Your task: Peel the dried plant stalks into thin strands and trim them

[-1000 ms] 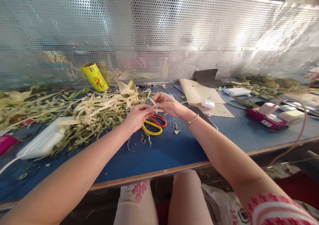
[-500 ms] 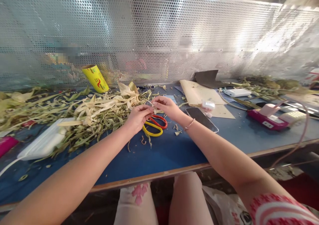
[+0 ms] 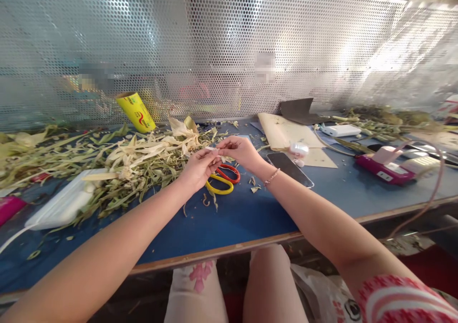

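My left hand point(image 3: 202, 167) and my right hand point(image 3: 239, 150) meet fingertip to fingertip above the blue table. Both are closed in a pinch on a small pale strip point(image 3: 211, 148), mostly hidden by the fingers; its material cannot be made out. Just below the hands lie scissors with one yellow and one red handle loop point(image 3: 226, 184), their blades out of sight. To the left of my left hand spreads a heap of dried stalks and leaves point(image 3: 143, 163), with pale husks point(image 3: 182, 134) on top. Plant scraps point(image 3: 255, 188) lie right of the scissors.
A yellow cardboard tube point(image 3: 136, 112) leans behind the heap. A white power strip point(image 3: 66, 201) is at left. On the right are a phone point(image 3: 289, 169), cardboard point(image 3: 286, 132), a clear-cased small item point(image 3: 299, 150) and a magenta power strip point(image 3: 384, 169). Perforated metal sheeting point(image 3: 222, 51) rises behind.
The pale strip between my fingertips now shows flatter, above my left thumb. My fingers have shifted slightly around it; the things on the table look the same.
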Demonstrator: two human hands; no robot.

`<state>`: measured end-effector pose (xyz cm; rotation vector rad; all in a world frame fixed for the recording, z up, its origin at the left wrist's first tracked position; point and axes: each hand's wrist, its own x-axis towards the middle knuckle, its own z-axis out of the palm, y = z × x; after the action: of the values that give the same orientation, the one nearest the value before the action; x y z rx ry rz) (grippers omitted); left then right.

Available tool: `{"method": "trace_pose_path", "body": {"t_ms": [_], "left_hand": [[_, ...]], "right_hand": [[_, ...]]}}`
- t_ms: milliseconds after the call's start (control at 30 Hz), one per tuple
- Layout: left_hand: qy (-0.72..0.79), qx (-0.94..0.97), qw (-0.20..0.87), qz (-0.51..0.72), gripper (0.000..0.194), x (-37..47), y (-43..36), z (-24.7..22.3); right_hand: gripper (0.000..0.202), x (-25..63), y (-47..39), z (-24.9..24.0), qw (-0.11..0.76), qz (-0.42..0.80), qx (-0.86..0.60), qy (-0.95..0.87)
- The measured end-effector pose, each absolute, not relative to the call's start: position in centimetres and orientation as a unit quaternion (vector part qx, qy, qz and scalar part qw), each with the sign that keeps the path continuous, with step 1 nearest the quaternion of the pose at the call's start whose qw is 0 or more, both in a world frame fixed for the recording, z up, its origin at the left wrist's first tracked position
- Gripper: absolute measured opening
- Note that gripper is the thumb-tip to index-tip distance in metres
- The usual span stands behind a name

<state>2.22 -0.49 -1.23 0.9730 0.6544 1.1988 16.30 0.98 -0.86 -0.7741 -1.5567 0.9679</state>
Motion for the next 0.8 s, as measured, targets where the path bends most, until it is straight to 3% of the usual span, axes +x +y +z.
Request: {"method": "trace_pose_path", "body": {"t_ms": [167, 367, 500, 800], "left_hand": [[0.324, 0.414, 0.653, 0.545, 0.025, 2.4, -0.6, -1.1], [0.318, 0.425, 0.581, 0.617, 0.026, 2.3, -0.3, -1.3], [0.308, 0.421, 0.549, 0.653, 0.028, 2.4, -0.4, -1.3], [0.317, 0.494, 0.522, 0.619, 0.023, 2.8, -1.4, -1.4]], "right_hand": [[0.014, 16.3, 0.7, -0.6, 0.527, 0.381, -0.345, -0.677], [0.022, 15.3, 0.6, -1.3, 0.605, 0.416, -0.396, -0.552], [0.03, 14.0, 0.1, -2.2, 0.56, 0.468, -0.411, -0.546], [0.021, 12.9, -0.6, -2.3, 0.61, 0.341, -0.415, -0.582]]}}
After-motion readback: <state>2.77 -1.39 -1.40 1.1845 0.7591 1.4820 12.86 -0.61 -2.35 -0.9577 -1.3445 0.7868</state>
